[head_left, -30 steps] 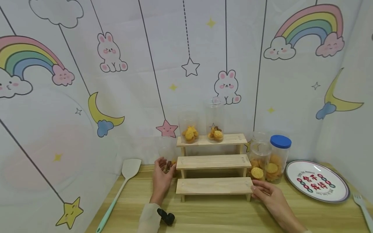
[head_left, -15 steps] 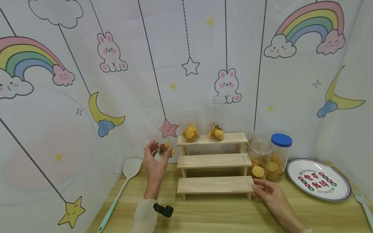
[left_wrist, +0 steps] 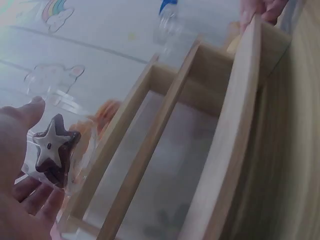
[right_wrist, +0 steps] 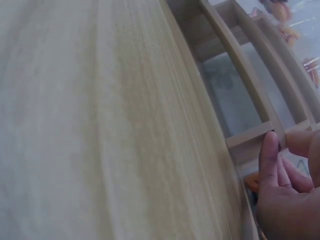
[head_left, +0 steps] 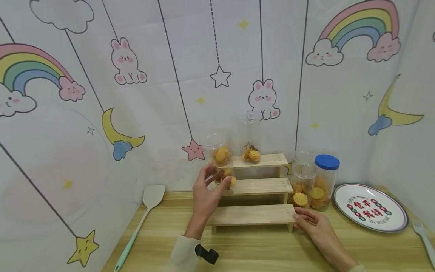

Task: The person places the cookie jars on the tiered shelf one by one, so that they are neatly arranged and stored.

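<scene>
My left hand [head_left: 205, 196] grips a clear jar [head_left: 225, 179] with brown and yellow cookies in its bottom. The jar is held in front of the left part of a three-step wooden display rack [head_left: 251, 215], overlapping the middle step. In the left wrist view, a brown star-shaped cookie [left_wrist: 54, 145] shows through the jar wall, between thumb and fingers. My right hand [head_left: 314, 226] pinches the right end of the rack's lowest step. On the top step stand two more clear jars: a shorter one [head_left: 221, 155], partly behind the held jar, and a taller one [head_left: 250, 153].
Right of the rack stand an uncapped cookie jar [head_left: 300, 197] and a blue-lidded jar [head_left: 321, 192]. Farther right lie a white plate [head_left: 370, 223] with red lettering and a fork [head_left: 423, 240]. A spatula [head_left: 144, 211] lies at left. A patterned cloth wall [head_left: 163, 94] closes the back.
My left hand has lifted the jar from the table left of the rack, then carried it right to in front of the steps. The right hand keeps its hold on the lowest step.
</scene>
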`<state>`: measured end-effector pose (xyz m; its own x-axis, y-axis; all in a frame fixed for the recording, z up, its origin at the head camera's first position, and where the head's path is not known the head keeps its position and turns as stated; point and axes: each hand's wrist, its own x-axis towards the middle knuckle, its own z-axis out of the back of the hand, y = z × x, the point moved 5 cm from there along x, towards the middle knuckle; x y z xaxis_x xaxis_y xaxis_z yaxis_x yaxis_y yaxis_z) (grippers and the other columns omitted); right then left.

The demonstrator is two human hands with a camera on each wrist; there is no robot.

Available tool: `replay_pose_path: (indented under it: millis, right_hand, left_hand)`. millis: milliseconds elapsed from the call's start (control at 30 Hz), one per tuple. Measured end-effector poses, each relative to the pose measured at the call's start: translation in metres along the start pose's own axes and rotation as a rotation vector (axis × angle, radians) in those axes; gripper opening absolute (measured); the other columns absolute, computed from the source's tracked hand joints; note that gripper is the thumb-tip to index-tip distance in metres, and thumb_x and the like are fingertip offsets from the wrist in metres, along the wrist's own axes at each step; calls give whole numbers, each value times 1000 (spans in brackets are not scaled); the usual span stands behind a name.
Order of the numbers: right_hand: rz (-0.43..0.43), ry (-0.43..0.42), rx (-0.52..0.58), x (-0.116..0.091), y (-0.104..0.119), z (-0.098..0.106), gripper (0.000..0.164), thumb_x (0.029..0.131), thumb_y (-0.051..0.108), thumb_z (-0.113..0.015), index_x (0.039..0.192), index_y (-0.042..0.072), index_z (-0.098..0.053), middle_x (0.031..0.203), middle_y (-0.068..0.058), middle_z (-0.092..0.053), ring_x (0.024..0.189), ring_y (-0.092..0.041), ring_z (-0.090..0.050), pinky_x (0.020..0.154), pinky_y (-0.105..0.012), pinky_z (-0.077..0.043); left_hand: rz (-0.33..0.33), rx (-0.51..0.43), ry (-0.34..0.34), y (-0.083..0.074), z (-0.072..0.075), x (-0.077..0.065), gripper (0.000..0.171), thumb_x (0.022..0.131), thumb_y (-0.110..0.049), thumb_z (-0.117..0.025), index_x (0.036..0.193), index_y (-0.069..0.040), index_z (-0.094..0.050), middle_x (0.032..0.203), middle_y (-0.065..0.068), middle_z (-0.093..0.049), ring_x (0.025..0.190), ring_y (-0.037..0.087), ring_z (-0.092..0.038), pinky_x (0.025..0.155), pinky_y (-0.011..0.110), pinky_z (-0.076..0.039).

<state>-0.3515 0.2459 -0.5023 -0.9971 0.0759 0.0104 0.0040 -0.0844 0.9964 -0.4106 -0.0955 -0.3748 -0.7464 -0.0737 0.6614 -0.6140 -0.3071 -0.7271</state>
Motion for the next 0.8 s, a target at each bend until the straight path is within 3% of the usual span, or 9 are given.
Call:
replay_pose_path:
  millis: [167,267,433,600,800]
  right_hand:
    - [2,-6,4,1,-1,1,57,95,26,-71,139,-4,-53,104,-4,-71,92,-8,-70,85,-26,-61]
    - [1,-3,12,1,-2,0,56,95,24,-72,139,-5,-53,103,-4,-71,92,-9,-70,85,-28,-61]
    - [1,2,0,2,-2,-1,56,94,25,-72,138,-4,-54,103,-6,-71,91,-11,-71,85,-28,-61]
    - [-11,-9,-10,2,-2,-1,54,94,25,-72,137,-3,-55,103,-7,-71,91,-12,-71,84,-27,-61]
    - [-18,-14,-19,2,-1,2,53,94,27,-72,137,-1,-56,106,-8,-71,92,-14,-71,84,-28,-61]
  left_hand:
    - [17,-52,128,-19,-52,-13,72,83,-41,-82,142,-15,-50,131,6,-63,125,19,-60,106,39,-52]
    - [45,-136,161,-23,-78,-16,72,85,-37,-81,143,-13,-46,136,7,-61,130,18,-58,111,38,-48]
    - [116,-219,186,-18,-115,-19,68,86,-36,-81,141,-19,-45,136,-2,-60,129,13,-58,113,33,-45]
    - [134,-234,191,-14,-140,-21,65,85,-34,-82,138,-20,-46,131,0,-62,121,12,-62,109,31,-48]
    - [112,-206,175,-17,-155,-21,64,85,-36,-81,137,-19,-47,128,2,-59,113,12,-65,102,29,-54]
